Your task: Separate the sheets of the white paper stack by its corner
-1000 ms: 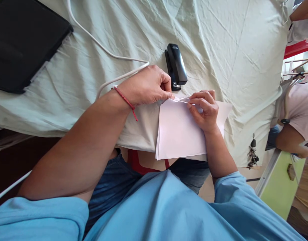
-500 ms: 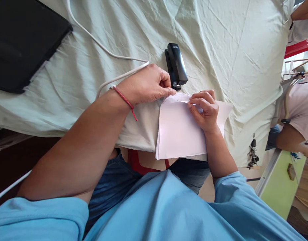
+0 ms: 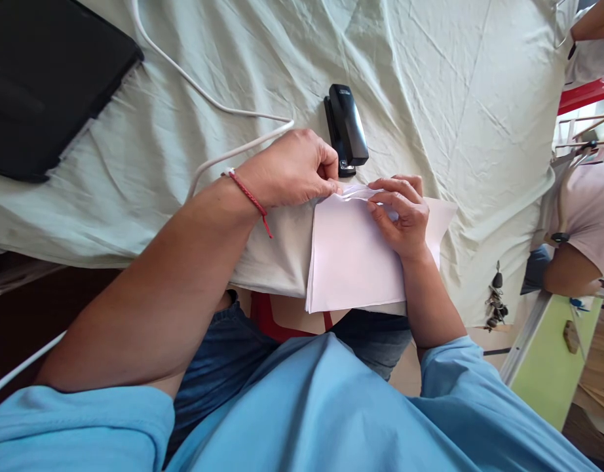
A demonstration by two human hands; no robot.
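Observation:
A stack of white paper sheets (image 3: pixel 351 255) lies at the near edge of a table covered with a pale green cloth (image 3: pixel 430 85) and hangs over it toward my lap. My left hand (image 3: pixel 292 167), with a red cord at the wrist, pinches the stack's far left corner. My right hand (image 3: pixel 400 210) grips the far edge of the same sheets with curled fingers. The top sheets are lifted and creased between the two hands. A black stapler (image 3: pixel 346 128) lies on the cloth just beyond my left fingertips.
A black flat case (image 3: pixel 41 78) rests at the far left. A white cable (image 3: pixel 218 108) runs across the cloth to my left wrist. Keys (image 3: pixel 493 301) hang at the table's right side. Another person's arm (image 3: pixel 567 269) shows at the right edge.
My left hand shifted slightly back toward the paper corner after nudging toward the stapler. The lifted sheet edges between the hands have bunched a little more.

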